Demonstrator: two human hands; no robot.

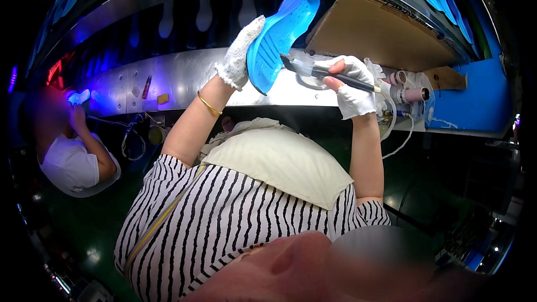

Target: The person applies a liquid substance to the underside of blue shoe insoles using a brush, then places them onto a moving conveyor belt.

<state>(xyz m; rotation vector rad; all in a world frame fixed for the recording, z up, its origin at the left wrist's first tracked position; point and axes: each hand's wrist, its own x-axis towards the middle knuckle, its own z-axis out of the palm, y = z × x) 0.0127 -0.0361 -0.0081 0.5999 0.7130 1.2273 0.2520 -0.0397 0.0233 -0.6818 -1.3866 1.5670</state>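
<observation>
My left hand [241, 53], in a white knit glove, is closed on the side of a blue shoe sole [285, 25]. The sole is tilted up above the metal bench, its hollow, ribbed face turned toward my right side. My right hand [358, 86], in a white glove with bare thumb and fingertip, grips a brush [353, 81] by its dark handle. At the sole's lower right edge are the dark bristles; whether they touch it is hard to tell. A pale tube [391, 117] hangs by the handle.
Behind the metal bench [184, 81], more soles [204, 14] lie in a dark row. A cardboard box [386, 28] stands at right, beside pinkish cylinders [414, 95] and a blue panel [470, 98]. A yellow block [163, 99] lies leftward. A co-worker [75, 159] sits at far left.
</observation>
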